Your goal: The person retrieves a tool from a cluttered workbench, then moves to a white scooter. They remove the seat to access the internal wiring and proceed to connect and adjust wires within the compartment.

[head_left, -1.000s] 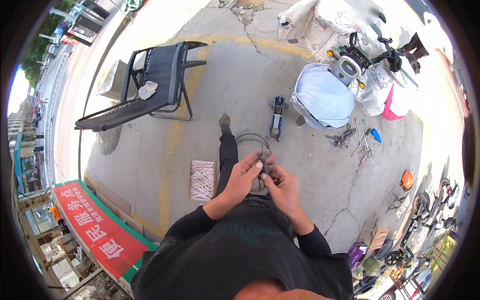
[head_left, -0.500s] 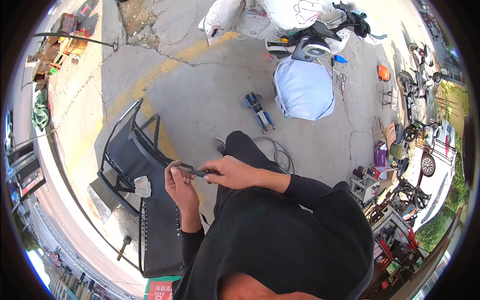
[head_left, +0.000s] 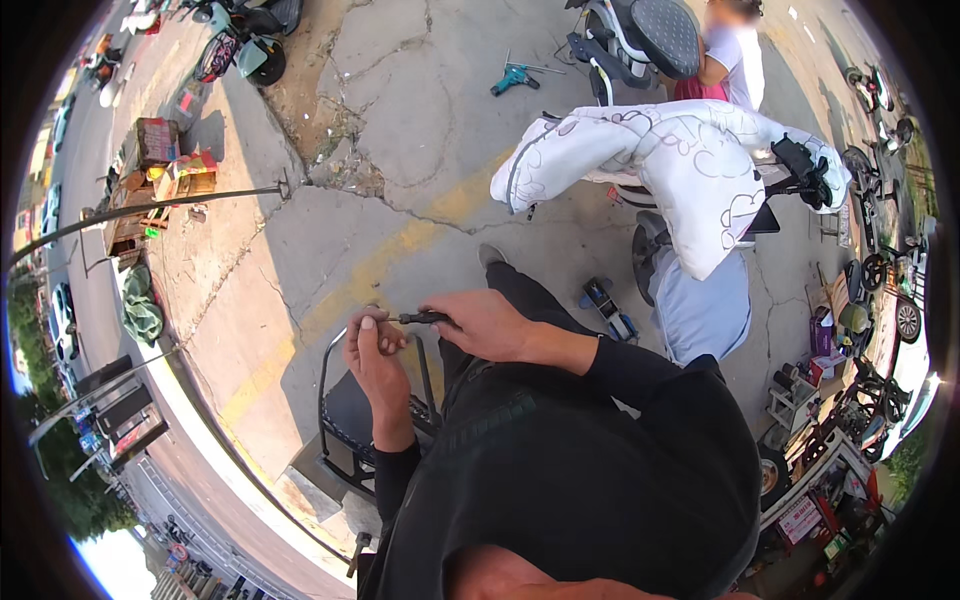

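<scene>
My right hand (head_left: 490, 322) is closed around a slim dark tool (head_left: 428, 318) that looks like a small handle or driver. Its thin tip points left, toward my other hand. My left hand (head_left: 378, 350) is closed, thumb against curled fingers, just left of that tip. What its fingers pinch, if anything, is too small to make out. Both hands are held in front of my body, above a black folding chair (head_left: 352, 408) on the left.
Ahead to the right, a scooter wears a white quilted cover (head_left: 690, 165), with a light blue cloth (head_left: 705, 310) below it. A blue floor jack (head_left: 608, 310) lies beyond my knee. Farther off are a teal power tool (head_left: 516, 79) and a person (head_left: 735, 55) beside another scooter (head_left: 625, 45).
My view has swung up, bringing the person, the second scooter and the teal power tool into sight. The tool, gripped by both hands before, now shows a gap nearer my left fingers.
</scene>
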Demonstrator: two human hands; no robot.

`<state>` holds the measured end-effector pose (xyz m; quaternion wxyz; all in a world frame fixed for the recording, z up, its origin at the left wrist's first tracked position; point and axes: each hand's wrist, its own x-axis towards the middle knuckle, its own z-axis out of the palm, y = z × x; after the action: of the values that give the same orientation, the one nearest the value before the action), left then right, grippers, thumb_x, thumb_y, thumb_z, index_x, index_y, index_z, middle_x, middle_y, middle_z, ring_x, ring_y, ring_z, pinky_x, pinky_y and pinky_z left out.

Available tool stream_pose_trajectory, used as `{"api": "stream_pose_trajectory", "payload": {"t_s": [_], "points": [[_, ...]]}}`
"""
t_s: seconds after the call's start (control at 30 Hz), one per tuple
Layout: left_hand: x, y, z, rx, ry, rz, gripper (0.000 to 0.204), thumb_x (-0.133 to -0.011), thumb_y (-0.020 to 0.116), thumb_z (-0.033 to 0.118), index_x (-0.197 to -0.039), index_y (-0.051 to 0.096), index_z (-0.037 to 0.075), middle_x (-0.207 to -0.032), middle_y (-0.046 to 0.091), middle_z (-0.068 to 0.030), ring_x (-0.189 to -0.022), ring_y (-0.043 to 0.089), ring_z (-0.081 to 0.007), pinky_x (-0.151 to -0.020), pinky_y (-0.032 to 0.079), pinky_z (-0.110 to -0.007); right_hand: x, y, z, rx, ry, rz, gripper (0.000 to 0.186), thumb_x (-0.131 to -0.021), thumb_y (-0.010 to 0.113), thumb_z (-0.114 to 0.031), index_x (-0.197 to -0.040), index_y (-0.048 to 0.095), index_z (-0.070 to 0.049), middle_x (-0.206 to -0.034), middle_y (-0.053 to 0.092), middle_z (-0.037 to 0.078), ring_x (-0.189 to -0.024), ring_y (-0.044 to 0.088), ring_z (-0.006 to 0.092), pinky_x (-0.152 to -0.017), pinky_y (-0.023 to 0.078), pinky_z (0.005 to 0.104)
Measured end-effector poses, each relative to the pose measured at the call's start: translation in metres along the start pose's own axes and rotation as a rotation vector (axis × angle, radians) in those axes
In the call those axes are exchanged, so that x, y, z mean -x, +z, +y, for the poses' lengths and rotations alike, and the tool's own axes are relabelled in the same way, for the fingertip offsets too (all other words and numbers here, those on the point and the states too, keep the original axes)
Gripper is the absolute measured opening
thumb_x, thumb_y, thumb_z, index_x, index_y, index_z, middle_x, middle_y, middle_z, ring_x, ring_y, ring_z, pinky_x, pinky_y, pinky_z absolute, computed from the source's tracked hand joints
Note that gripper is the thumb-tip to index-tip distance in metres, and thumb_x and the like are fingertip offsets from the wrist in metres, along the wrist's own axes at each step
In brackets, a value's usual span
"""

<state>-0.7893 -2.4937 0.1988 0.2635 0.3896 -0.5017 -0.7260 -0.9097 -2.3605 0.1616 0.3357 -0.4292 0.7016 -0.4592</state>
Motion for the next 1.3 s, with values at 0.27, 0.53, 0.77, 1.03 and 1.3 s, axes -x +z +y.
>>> {"api": "stream_pose_trajectory", "payload": {"t_s": [0.27, 0.53, 0.77, 1.03, 1.3], "points": [[-0.234, 0.045, 0.053, -0.205, -0.085, -0.226, 0.026, -0.106, 0.051, 0.022, -0.104, 0.063, 0.000, -0.064, 0.038, 0.0042, -0.058, 0.035, -0.0056, -0.055, 0.037, -0.025, -0.208, -0.093, 0.014, 0.164, 0.050, -0.051, 0.026, -0.093, 0.065, -0.022, -0.114, 0.063, -0.009, -0.090, 0.067, 0.012, -0.087, 0.066, 0.0348, -0.073, 0.051, 0.0459], [-0.482, 0.173, 0.071, -0.582, -0.226, -0.721, 0.024, -0.103, 0.060, 0.021, -0.105, 0.072, 0.000, -0.077, 0.061, 0.0036, -0.066, 0.048, -0.0028, -0.060, 0.038, -0.021, -0.352, -0.175, 0.083, 0.120, 0.292, 0.382, 0.023, -0.091, 0.065, -0.023, -0.110, 0.061, -0.009, -0.086, 0.068, 0.011, -0.081, 0.068, 0.0328, -0.068, 0.053, 0.0457], [-0.617, 0.346, 0.065, -0.755, -0.144, -1.165, 0.017, -0.100, 0.065, 0.011, -0.109, 0.072, -0.001, -0.085, 0.063, 0.0044, -0.075, 0.047, -0.0016, -0.064, 0.038, -0.017, -0.431, -0.280, 0.134, -0.087, 0.386, 0.799, 0.023, -0.092, 0.063, -0.015, -0.111, 0.061, -0.004, -0.090, 0.068, 0.017, -0.083, 0.067, 0.0379, -0.071, 0.053, 0.0461], [-0.743, 0.527, -0.015, -0.860, -0.120, -1.284, 0.021, -0.102, 0.062, 0.019, -0.105, 0.070, 0.000, -0.076, 0.060, 0.0027, -0.061, 0.044, -0.0022, -0.055, 0.033, -0.020, -0.556, -0.407, 0.273, -0.374, 0.375, 1.106, 0.019, -0.091, 0.064, -0.011, -0.107, 0.059, -0.001, -0.093, 0.067, 0.021, -0.088, 0.065, 0.0414, -0.074, 0.051, 0.0493], [-0.787, 0.682, -0.080, -1.013, -0.310, -1.563, 0.027, -0.102, 0.062, 0.025, -0.104, 0.070, -0.001, -0.069, 0.054, 0.0039, -0.056, 0.043, -0.0030, -0.053, 0.035, -0.021, -0.565, -0.487, 0.317, -0.923, 0.523, 1.487, 0.023, -0.097, 0.061, -0.012, -0.115, 0.059, 0.002, -0.091, 0.069, 0.021, -0.080, 0.067, 0.0386, -0.071, 0.052, 0.0429]]}}
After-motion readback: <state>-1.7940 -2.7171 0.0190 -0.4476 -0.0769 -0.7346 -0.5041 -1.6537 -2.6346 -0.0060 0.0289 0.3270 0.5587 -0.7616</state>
